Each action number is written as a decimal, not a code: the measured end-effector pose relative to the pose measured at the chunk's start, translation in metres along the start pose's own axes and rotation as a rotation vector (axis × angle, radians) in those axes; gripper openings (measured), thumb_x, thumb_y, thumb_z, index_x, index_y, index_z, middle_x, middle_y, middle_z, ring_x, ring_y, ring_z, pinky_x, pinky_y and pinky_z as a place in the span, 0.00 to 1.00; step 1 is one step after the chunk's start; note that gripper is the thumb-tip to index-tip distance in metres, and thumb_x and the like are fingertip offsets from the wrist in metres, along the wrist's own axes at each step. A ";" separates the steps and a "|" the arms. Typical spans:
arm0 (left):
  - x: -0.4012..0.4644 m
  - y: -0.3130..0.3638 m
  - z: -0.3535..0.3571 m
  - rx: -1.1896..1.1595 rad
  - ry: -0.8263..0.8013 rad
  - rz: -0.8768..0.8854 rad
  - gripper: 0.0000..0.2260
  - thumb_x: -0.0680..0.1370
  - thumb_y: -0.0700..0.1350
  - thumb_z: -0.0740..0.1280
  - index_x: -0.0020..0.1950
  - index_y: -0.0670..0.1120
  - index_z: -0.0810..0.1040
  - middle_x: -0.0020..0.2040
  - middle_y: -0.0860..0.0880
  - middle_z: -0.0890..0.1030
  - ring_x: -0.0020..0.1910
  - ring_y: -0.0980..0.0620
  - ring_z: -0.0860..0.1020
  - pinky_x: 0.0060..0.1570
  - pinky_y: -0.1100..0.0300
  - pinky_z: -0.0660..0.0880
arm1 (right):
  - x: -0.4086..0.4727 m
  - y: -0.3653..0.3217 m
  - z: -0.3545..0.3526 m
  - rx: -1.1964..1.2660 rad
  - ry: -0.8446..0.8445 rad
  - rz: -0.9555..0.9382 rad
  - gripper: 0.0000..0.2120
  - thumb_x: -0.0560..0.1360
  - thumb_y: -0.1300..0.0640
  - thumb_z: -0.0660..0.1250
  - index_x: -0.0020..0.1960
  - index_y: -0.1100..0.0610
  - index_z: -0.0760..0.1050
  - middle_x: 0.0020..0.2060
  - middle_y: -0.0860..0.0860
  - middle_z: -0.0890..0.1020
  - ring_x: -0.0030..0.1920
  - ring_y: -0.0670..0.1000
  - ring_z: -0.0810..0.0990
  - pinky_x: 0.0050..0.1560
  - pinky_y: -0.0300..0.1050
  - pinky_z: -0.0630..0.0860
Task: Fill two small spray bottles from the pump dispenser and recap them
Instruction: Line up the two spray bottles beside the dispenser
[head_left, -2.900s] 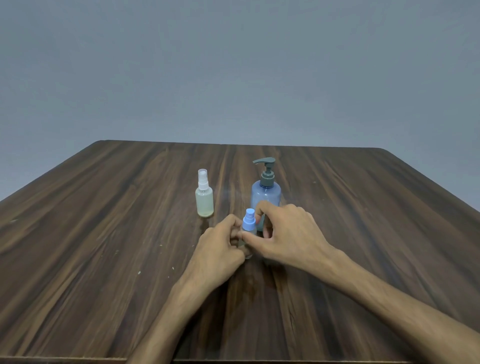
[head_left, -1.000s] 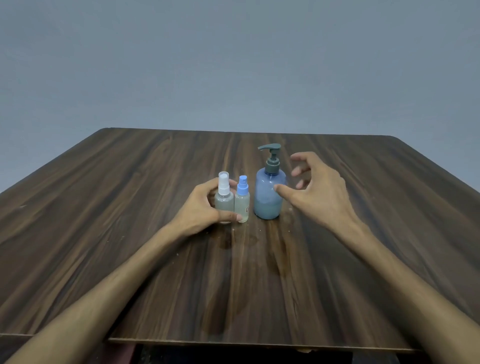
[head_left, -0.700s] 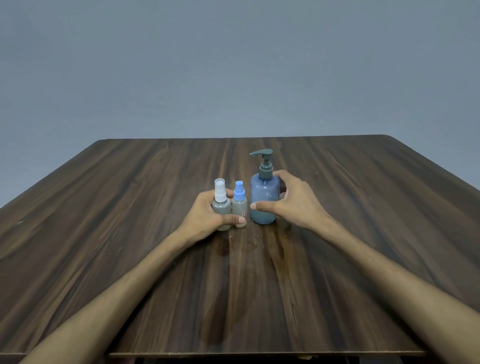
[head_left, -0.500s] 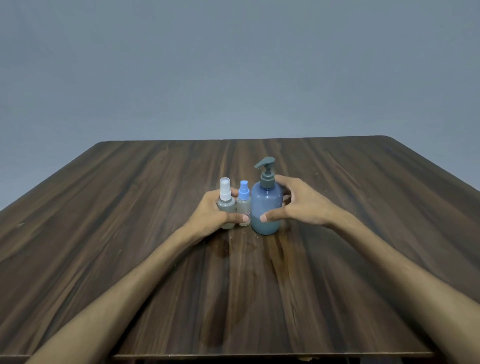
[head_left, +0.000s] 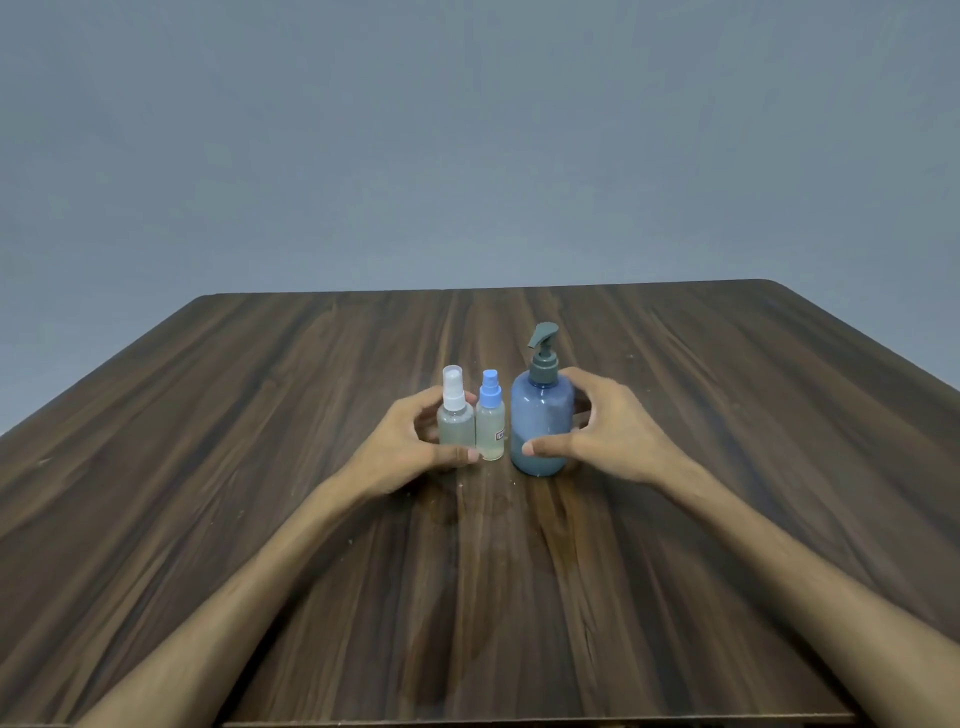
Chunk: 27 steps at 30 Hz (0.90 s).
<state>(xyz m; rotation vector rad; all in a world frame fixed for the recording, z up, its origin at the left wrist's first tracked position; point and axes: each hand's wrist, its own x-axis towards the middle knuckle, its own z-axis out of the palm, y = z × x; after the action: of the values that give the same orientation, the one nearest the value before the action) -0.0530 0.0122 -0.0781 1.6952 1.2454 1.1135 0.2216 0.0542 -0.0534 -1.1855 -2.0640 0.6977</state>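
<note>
The table (head_left: 260, 493) is dark brown with streaky wood grain, the pump dispenser (head_left: 542, 431) translucent blue under a grey-green pump, one spray bottle (head_left: 456, 423) clear with a white cap, the other spray bottle (head_left: 490, 428) pale yellowish, blue-capped.

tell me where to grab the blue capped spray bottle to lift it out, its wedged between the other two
Pinch the blue-capped spray bottle by its blue cap and neck, coming straight down from above. It stands upright with the white-capped bottle close on one side and the pump dispenser on the other, so its body offers little side access; only the top stands free.
</note>
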 end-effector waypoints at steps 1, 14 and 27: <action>-0.001 -0.001 -0.002 0.022 0.002 0.004 0.25 0.74 0.30 0.80 0.68 0.42 0.80 0.61 0.47 0.88 0.60 0.51 0.87 0.62 0.58 0.82 | 0.002 0.002 -0.002 -0.005 0.010 0.010 0.33 0.64 0.46 0.86 0.67 0.46 0.79 0.55 0.41 0.86 0.53 0.44 0.85 0.55 0.48 0.84; 0.000 -0.004 0.009 0.092 0.086 0.023 0.33 0.65 0.50 0.87 0.67 0.57 0.78 0.58 0.56 0.88 0.55 0.54 0.87 0.58 0.60 0.83 | 0.004 0.016 0.010 0.054 0.024 0.027 0.40 0.68 0.44 0.84 0.75 0.46 0.72 0.57 0.31 0.78 0.56 0.40 0.81 0.58 0.40 0.81; 0.016 -0.004 0.030 -0.025 0.236 0.088 0.22 0.66 0.43 0.88 0.55 0.50 0.83 0.46 0.48 0.89 0.44 0.54 0.87 0.46 0.61 0.84 | 0.002 0.020 0.019 0.099 0.058 0.010 0.40 0.68 0.44 0.84 0.75 0.46 0.72 0.60 0.33 0.79 0.59 0.39 0.81 0.58 0.40 0.80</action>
<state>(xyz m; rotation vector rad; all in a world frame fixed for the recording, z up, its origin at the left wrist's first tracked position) -0.0244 0.0262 -0.0890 1.6491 1.3037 1.4086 0.2173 0.0629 -0.0787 -1.1471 -1.9546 0.7531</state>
